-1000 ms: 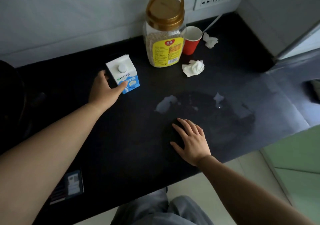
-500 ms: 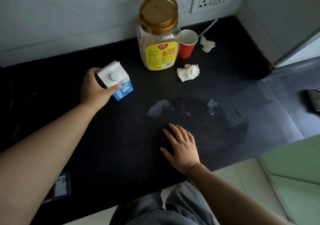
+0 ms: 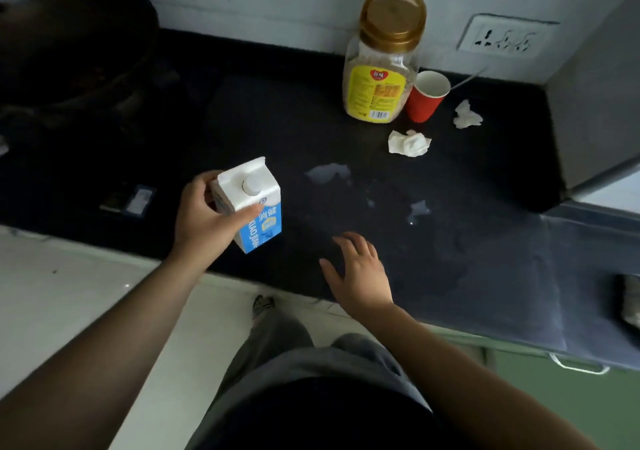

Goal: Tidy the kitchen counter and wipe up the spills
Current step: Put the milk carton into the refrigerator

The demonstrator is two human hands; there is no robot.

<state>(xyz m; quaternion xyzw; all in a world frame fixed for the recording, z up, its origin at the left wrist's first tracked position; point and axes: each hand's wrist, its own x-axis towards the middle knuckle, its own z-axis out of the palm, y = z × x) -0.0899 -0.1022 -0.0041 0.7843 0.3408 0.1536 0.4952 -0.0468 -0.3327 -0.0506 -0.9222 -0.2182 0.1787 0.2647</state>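
A: Counting, near to far?

B: One right hand [image 3: 360,276], fingers spread on the counter [image 3: 277,110]. One left hand [image 3: 204,217] wrapped round one milk carton [image 3: 252,204]. Two pale puddles [image 3: 329,173], two tissues [image 3: 408,143], one cup [image 3: 427,96], one jar [image 3: 381,69].

A: Change?

B: Carton is nearer the front edge than before, tilted.

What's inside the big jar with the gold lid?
Pale, oat-like flakes show through the clear plastic jar with the gold lid. Its yellow label covers the front, so the lower part cannot be seen.
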